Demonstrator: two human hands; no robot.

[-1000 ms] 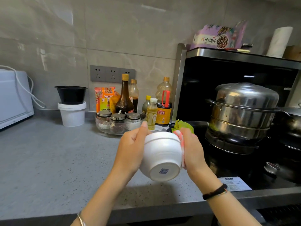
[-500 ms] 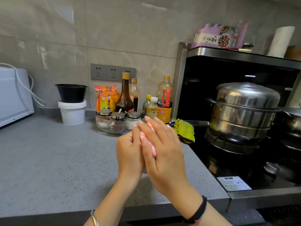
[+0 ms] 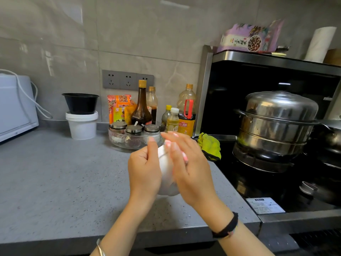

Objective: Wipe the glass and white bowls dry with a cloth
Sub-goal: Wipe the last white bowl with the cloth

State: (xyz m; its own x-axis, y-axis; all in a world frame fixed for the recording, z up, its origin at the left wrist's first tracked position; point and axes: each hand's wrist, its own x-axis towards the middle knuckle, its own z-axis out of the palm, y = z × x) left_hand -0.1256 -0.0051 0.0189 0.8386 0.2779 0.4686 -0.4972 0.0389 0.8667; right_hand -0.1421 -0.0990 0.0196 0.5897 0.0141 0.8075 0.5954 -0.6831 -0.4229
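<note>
Above the grey speckled stone countertop (image 3: 55, 182), not far from its front edge, the small white ceramic bowl (image 3: 166, 174) is held in mid-air between both hands. The left hand (image 3: 144, 172) is wrapped round its wall, thumb raised along the rim, and seems to carry the weight. The right hand (image 3: 192, 172) lies with its fingers nearly straight over the other side, pressing a thin pink cloth (image 3: 185, 157) against it; only a sliver of cloth shows. The likeliest mishap is a slip: a damp glazed wall, gripped by one hand while the other rubs, can twist loose and drop onto the hard stone or past the edge. A wide stroke could also knock the round clear glass tray of condiment jars (image 3: 120, 143) just behind.
</note>
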